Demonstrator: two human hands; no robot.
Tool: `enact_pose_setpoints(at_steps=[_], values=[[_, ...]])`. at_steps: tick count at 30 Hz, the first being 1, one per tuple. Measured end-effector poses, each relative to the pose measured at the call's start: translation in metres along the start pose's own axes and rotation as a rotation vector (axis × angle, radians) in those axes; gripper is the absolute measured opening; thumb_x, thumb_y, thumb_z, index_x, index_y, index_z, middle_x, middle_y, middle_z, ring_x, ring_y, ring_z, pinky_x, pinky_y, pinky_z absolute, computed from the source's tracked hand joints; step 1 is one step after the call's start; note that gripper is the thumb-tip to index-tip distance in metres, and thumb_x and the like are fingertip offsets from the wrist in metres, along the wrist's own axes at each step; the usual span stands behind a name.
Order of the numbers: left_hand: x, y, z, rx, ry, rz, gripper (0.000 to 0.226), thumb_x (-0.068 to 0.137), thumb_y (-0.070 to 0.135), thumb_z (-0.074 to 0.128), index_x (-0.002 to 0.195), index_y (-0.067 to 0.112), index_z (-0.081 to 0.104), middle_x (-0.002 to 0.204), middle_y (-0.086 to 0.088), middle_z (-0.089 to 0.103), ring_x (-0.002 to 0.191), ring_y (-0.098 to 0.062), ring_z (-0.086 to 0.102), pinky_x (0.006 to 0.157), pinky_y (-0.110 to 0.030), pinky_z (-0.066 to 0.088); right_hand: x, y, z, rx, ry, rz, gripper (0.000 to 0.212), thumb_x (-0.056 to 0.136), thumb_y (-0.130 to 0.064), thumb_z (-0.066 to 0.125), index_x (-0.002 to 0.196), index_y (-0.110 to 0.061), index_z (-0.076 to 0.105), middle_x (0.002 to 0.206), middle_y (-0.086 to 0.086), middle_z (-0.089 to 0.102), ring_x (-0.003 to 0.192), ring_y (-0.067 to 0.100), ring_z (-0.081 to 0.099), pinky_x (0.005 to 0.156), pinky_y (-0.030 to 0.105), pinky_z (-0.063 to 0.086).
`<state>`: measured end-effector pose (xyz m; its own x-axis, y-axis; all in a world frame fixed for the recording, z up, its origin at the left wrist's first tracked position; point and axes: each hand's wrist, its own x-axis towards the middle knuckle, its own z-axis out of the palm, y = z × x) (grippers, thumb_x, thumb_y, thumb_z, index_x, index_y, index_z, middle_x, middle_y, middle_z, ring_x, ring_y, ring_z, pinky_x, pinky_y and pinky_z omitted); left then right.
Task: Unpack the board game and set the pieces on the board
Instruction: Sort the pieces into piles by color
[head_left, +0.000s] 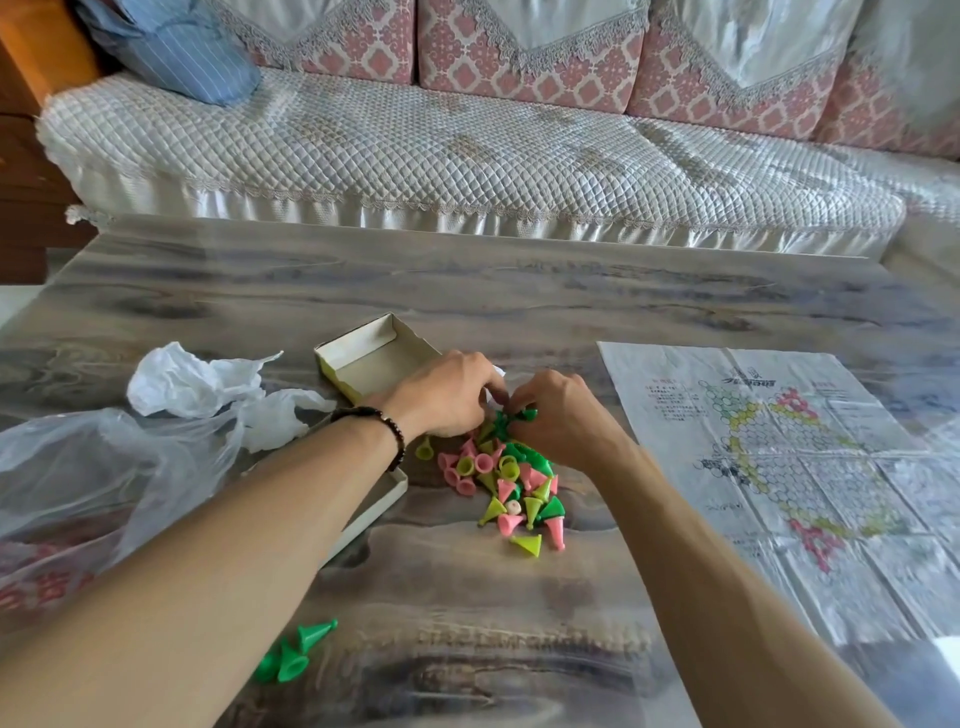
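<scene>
Cone pieces (501, 480): loose heap on counter (467, 623), left of paper board (810, 467). Left hand (447, 397) and right hand (563, 421) pinch green pieces at heap's far end; board lies nearer the right hand.

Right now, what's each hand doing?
Left hand: fingers curled among the small plastic cone pieces; exact grip hidden.
Right hand: pinching dark green cone pieces.

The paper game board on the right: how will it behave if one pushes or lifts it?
The paper game board looks thin and creased along fold lines, so it would probably flop and bend when lifted. It lies on a glossy table, so a push may slide or wrinkle it. Being paper, it likely tears easily.
</scene>
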<state>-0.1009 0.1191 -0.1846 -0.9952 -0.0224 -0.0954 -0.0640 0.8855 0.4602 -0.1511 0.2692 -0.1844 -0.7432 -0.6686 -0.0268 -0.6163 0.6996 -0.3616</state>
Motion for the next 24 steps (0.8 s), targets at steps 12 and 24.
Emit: enact_pose_setpoints(at_steps=[12, 24], values=[[0.000, 0.009, 0.005, -0.019, 0.034, -0.062, 0.012, 0.083, 0.015, 0.069, 0.090, 0.019, 0.077, 0.096, -0.005, 0.073, 0.093, -0.024, 0.066, 0.076, -0.028, 0.051, -0.001, -0.001, 0.011, 0.051, 0.054, 0.120, 0.021, 0.077, -0.001, 0.059, 0.086, -0.009, 0.076, 0.085, 0.008, 0.073, 0.075, 0.022, 0.068, 0.070, 0.037, 0.059], [-0.062, 0.008, -0.023, -0.183, 0.245, 0.004, 0.006, 0.086, 0.014, 0.071, 0.091, 0.015, 0.075, 0.078, 0.011, 0.065, 0.072, -0.003, 0.059, 0.059, -0.004, 0.040, -0.022, -0.035, -0.021, 0.239, 0.229, 0.098, 0.015, 0.079, -0.008, 0.063, 0.084, -0.007, 0.077, 0.083, 0.011, 0.073, 0.079, 0.026, 0.067, 0.069, 0.032, 0.053]])
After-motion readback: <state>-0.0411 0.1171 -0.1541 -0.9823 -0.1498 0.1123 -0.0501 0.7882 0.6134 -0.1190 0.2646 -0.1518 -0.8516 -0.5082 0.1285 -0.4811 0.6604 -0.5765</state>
